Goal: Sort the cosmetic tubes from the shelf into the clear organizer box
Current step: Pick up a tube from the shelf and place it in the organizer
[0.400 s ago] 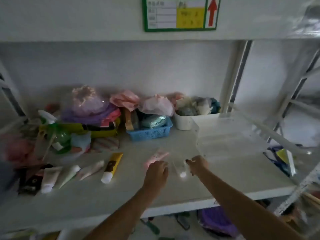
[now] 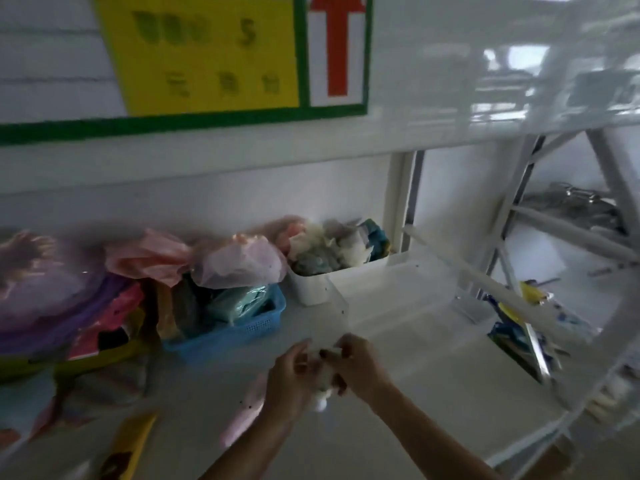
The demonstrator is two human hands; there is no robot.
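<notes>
At 12 o'clock we see a green-edged sign (image 2: 194,60), its yellow panel's writing too blurred to read, beside a red arrow (image 2: 336,46). On the white shelf (image 2: 415,393), our left hand (image 2: 289,377) and right hand (image 2: 358,367) together pinch a white tube (image 2: 323,389) just before the clear organizer box (image 2: 398,292).

Dim, motion-blurred — glare upper right

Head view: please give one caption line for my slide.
Both hands hold a small white tube before the clear plastic organizer box.
</notes>
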